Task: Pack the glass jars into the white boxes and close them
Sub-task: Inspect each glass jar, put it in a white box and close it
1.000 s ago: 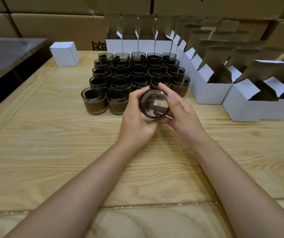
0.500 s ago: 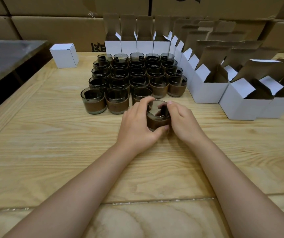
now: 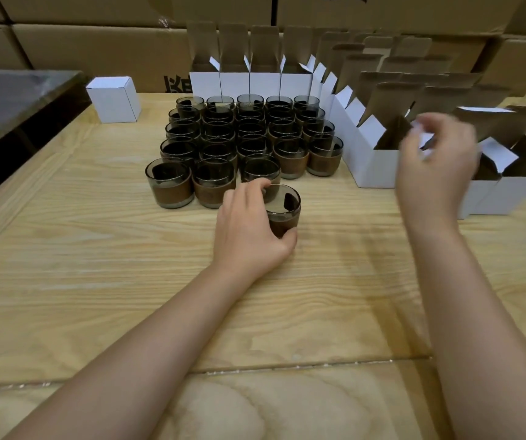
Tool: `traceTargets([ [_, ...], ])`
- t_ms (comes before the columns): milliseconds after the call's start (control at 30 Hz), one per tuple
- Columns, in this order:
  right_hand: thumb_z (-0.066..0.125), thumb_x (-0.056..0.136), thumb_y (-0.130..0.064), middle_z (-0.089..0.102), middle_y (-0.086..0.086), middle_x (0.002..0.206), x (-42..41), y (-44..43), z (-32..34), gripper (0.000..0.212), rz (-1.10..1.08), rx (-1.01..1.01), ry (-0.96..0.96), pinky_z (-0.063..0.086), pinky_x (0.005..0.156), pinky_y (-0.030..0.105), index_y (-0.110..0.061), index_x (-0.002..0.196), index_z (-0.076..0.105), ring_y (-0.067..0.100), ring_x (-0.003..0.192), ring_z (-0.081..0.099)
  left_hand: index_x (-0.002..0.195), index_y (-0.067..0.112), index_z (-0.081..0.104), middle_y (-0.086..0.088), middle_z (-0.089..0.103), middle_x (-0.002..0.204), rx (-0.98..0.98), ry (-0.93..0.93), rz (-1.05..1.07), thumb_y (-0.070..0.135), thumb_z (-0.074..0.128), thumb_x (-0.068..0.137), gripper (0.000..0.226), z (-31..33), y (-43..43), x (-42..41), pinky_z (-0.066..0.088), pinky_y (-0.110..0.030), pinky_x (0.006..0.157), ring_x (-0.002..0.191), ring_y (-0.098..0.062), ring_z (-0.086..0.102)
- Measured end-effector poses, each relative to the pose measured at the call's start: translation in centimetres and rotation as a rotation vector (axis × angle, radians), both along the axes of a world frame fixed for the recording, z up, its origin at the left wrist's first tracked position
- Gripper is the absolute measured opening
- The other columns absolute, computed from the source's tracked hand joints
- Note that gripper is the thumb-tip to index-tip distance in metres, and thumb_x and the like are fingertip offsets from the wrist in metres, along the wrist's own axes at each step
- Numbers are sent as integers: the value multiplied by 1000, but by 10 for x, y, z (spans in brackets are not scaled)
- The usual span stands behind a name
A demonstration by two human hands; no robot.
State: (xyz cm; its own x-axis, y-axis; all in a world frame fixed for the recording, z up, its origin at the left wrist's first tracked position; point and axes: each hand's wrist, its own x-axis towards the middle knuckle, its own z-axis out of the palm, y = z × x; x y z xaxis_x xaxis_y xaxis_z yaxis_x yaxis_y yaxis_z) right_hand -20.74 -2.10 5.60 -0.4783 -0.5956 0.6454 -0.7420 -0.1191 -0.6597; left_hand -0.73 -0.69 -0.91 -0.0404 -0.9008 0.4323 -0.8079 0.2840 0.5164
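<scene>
One smoked-glass jar with a brown band (image 3: 287, 214) stands upright on the wooden table (image 3: 96, 249), apart from the block of several like jars (image 3: 249, 138) behind it. My left hand (image 3: 249, 230) grips this jar from the left, thumb in front and fingers over the rim. My right hand (image 3: 436, 173) is raised and blurred, fingers loosely curled, in front of the nearest open white box (image 3: 376, 168), close to its side flap. I see nothing held in it. More open white boxes (image 3: 249, 82) line the back and the right side.
A closed white box (image 3: 114, 98) stands at the back left. Further open boxes (image 3: 509, 192) sit at the right edge behind my right hand. Brown cartons (image 3: 96, 49) wall off the back. A dark metal surface (image 3: 10, 96) borders the table on the left.
The jar, held tilted in both hands a second ago, now stands on the table. My right hand has let go and swung up and right toward the open box; my left still holds the jar.
</scene>
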Motion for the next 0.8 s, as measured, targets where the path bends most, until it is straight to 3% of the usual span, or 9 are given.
traceTargets([
  [133, 51, 92, -28, 41, 18, 139, -44, -8, 6, 49, -281, 300, 23, 32, 101, 40, -7, 136, 42, 37, 128, 35, 138, 16, 37, 1, 42, 133, -44, -72, 57, 46, 72, 72, 81, -1, 1, -2, 29, -29, 104, 123, -20, 34],
  [267, 56, 92, -31, 48, 20, 136, -57, -8, -5, 53, -254, 501, 116, 31, 102, 49, -6, 136, 42, 42, 127, 36, 140, 14, 36, -2, 40, 136, -47, -89, 106, 44, 69, 73, 80, -1, 0, -3, 27, -30, 104, 123, -22, 32],
  [500, 55, 92, -23, 67, 15, 98, -47, 5, -13, 42, -190, 473, 146, 28, 96, 43, -13, 131, 47, 37, 106, 53, 144, 13, 33, -8, 26, 148, -59, -124, 107, 39, 68, 73, 83, 1, 3, -3, 20, -37, 108, 130, -27, 22],
  [600, 57, 90, -24, 67, 8, 99, -25, 19, -12, 40, -66, 442, 88, 27, 95, 40, -16, 128, 50, 34, 105, 54, 136, 8, 47, -14, 40, 142, -221, -64, 6, 24, 69, 70, 71, 7, 9, -5, 26, -39, 101, 124, -29, 31],
  [700, 60, 88, -26, 63, -4, 78, 8, 34, -13, 36, 72, 416, 89, 31, 95, 38, -18, 123, 55, 30, 99, 57, 126, 1, 57, -16, 55, 129, -411, -28, -170, 11, 65, 70, 58, 10, 16, -8, 37, -40, 96, 113, -33, 49],
  [800, 63, 88, -28, 51, -16, 64, 39, 46, -10, 25, 221, 405, 133, 42, 92, 45, -19, 112, 62, 28, 90, 61, 129, 5, 58, -14, 58, 128, -437, -92, -262, 17, 61, 75, 55, 11, 18, -9, 40, -42, 92, 111, -33, 56],
])
